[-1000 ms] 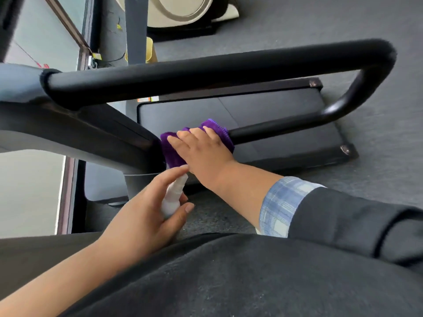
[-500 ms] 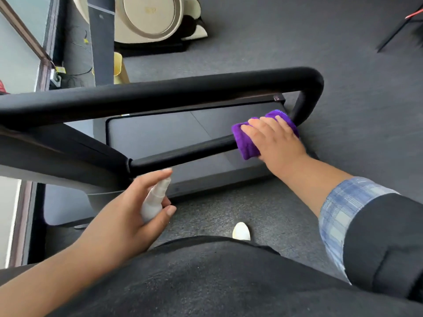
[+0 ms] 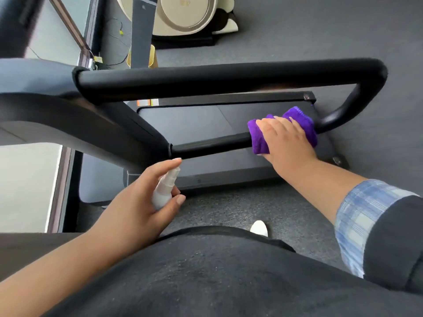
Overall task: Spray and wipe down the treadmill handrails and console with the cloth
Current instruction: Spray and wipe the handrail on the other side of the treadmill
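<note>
Fingers clamp purple cloth round lower handrail (left hand grips spray bottle).

Soft, even daylight fills the scene, brightest at the pale window panes on the left, and shadows on the grey floor are faint. The padded handrail carries a dull sheen along its top. Wide-angle bending curves the edges, and the near dark clothing looks slightly soft.

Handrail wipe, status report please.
Right hand presses purple cloth on lower handrail. Left hand holds spray bottle. Nothing blocking.
</note>
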Tool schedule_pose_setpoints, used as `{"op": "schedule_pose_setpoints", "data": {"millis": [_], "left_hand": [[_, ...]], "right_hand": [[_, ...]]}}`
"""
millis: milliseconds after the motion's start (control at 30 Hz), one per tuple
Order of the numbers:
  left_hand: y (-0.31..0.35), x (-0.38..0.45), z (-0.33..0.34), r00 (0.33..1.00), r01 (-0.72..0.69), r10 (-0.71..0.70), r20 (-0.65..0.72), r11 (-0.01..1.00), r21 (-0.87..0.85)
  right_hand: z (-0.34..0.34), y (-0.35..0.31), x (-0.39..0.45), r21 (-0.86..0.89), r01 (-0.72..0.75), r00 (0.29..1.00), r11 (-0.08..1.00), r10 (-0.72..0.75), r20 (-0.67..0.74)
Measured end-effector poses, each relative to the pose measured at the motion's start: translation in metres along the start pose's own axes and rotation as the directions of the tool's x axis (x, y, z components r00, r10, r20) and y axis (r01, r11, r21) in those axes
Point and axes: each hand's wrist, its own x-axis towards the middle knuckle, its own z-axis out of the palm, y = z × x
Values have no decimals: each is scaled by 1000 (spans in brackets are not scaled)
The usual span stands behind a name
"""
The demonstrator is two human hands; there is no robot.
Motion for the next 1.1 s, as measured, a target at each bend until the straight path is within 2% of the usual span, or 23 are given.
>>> {"op": "schedule_pose_setpoints", "data": {"millis": [167,233,300,400,500,700,900,1033,1100], "left_hand": [[-1,-2,-6,1000,-17,17,-1,999,39],[1,-3,-8,999,-32,31,9,998,48],[3,-5,-11,999,-34,33,17,997,69],[4,-7,-13,1000,-19,18,19,996,86],[6,-4,-5,1000,-5,5,-3,998,60],[24,11,13,1000,3,-3,12,998,66],[58,26,42,998,33,-30,-52,998,55],[88,35,63,995,80,-78,-60,996,48],[96,40,76,984,164,-161,-73,985,47]], "right_hand": [[-3,-131,34,77,239,968,968,-244,56],[5,-176,44,93,264,963,960,-267,24],[10,-186,47,93,231,973,968,-232,1],[12,-168,43,-23,285,958,958,-284,35],[12,-146,40,-36,322,944,946,-317,93],[3,-80,30,-33,252,961,967,-247,123],[-5,11,13,-62,211,971,975,-202,125],[-22,78,2,-71,147,981,987,-136,141],[-30,94,-2,-46,155,978,987,-146,151]]}}
